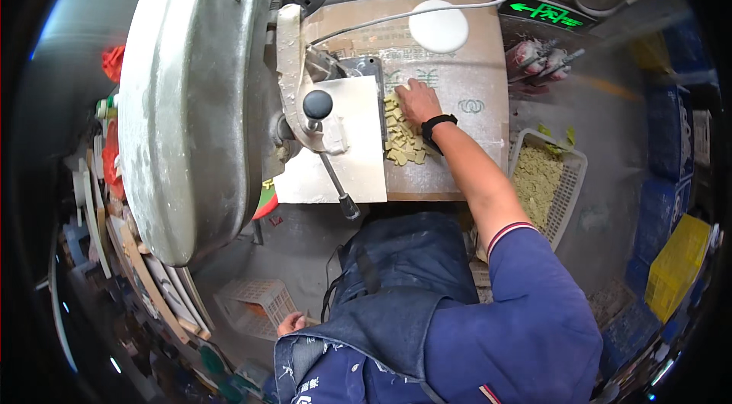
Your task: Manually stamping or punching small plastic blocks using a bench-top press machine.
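Observation:
My right hand (420,104) reaches over a heap of small, flat, pale yellow-green pieces (402,143) on a cardboard-covered table (476,129). Its fingers are a little apart and touch the heap's upper end; their tips are partly hidden. Low beside my body, my left hand (290,323) shows only in part. Its fingers are curled by a beige edge that I cannot identify. Left of the heap stands a large grey metal machine (194,99) with a white board (366,175), a black round knob (317,104) and a black-tipped lever (348,207).
A white round lid-like disc (438,26) lies at the table's back, with a pale cable (457,6) crossing over it. Right of the table, a white plastic basket (568,190) holds more pale green pieces. Blue crates (662,213) and a yellow crate (679,267) stand far right.

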`<state>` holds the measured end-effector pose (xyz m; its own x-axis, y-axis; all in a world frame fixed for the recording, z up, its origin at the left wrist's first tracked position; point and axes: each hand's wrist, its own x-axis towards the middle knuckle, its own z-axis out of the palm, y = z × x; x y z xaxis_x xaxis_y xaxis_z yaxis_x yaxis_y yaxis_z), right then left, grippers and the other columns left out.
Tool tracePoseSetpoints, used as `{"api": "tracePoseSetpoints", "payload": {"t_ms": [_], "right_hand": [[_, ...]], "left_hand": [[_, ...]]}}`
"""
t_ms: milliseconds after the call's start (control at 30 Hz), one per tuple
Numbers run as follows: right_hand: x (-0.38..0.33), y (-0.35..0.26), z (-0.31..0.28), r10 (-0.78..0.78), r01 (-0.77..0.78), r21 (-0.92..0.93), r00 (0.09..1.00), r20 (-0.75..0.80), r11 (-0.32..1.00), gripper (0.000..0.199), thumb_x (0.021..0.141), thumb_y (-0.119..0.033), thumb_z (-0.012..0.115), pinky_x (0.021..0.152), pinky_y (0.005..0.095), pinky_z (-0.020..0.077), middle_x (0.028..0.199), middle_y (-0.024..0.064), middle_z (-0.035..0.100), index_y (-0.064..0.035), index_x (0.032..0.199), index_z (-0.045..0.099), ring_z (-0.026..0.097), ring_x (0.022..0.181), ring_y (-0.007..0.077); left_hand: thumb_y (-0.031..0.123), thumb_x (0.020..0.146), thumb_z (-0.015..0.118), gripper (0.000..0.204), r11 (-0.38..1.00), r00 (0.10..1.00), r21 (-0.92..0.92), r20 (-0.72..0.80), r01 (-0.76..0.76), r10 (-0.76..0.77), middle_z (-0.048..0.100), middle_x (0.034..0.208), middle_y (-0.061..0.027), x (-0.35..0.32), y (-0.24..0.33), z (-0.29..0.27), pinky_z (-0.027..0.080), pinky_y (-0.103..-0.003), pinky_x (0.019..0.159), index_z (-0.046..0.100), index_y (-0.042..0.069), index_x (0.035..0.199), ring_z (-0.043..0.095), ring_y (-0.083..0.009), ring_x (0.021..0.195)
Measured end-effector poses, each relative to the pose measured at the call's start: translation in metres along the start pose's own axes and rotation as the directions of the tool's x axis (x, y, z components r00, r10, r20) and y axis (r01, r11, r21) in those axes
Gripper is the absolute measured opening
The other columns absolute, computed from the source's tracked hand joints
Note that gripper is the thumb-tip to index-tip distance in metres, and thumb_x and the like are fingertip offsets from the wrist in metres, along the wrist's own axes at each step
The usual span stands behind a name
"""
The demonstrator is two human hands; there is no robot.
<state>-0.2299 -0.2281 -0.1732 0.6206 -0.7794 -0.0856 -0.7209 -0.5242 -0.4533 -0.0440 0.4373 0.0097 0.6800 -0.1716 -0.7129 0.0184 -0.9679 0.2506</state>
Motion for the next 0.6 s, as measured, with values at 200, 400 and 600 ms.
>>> {"api": "tracePoseSetpoints", "payload": {"t_ms": [200, 400, 600], "right_hand": [[-0.023, 0.027, -0.008, -0.077, 0.076, 0.090, 0.997, 0.014, 0.993, 0.011, 0.089, -0.013, 0.054, 0.077, 0.0482, 0.0492, 0.092, 0.0188, 0.061, -0.0065, 0.095, 0.061, 0.062, 0.087, 0.0386], [-0.061, 0.041, -0.042, 0.142, -0.062, 0.432, 0.978, -0.155, 0.900, 0.019, 0.091, -0.018, 0.059, 0.075, 0.0400, 0.0531, 0.091, 0.0174, 0.069, -0.0031, 0.101, 0.065, 0.068, 0.084, 0.0321], [-0.125, 0.015, -0.078, 0.394, -0.272, 0.936, 0.904, 0.169, 0.223, 0.019, 0.096, -0.017, 0.057, 0.065, 0.0264, 0.0527, 0.087, 0.0063, 0.067, 0.0008, 0.100, 0.063, 0.064, 0.072, 0.0108]], "left_hand": [[0.021, 0.089, 0.070, 0.033, 0.987, 0.990, -0.154, 0.140, 0.042, -0.021, 0.072, 0.093, -0.0084, -0.013, -0.005, 0.048, 0.053, -0.028, 0.077, 0.068, 0.001, 0.115, 0.066, -0.0134, 0.083], [0.016, 0.091, 0.066, 0.027, 0.982, 0.980, -0.007, 0.062, -0.190, 0.190, 0.071, 0.087, -0.0100, -0.008, 0.098, 0.032, 0.051, -0.031, 0.075, 0.068, -0.002, 0.111, 0.064, -0.0144, 0.080], [0.013, 0.089, 0.065, 0.024, 0.858, 0.864, 0.103, 0.071, -0.503, 0.498, 0.069, 0.086, -0.0141, -0.030, 0.210, 0.010, 0.051, -0.033, 0.074, 0.068, -0.001, 0.108, 0.066, -0.0215, 0.077]]}}
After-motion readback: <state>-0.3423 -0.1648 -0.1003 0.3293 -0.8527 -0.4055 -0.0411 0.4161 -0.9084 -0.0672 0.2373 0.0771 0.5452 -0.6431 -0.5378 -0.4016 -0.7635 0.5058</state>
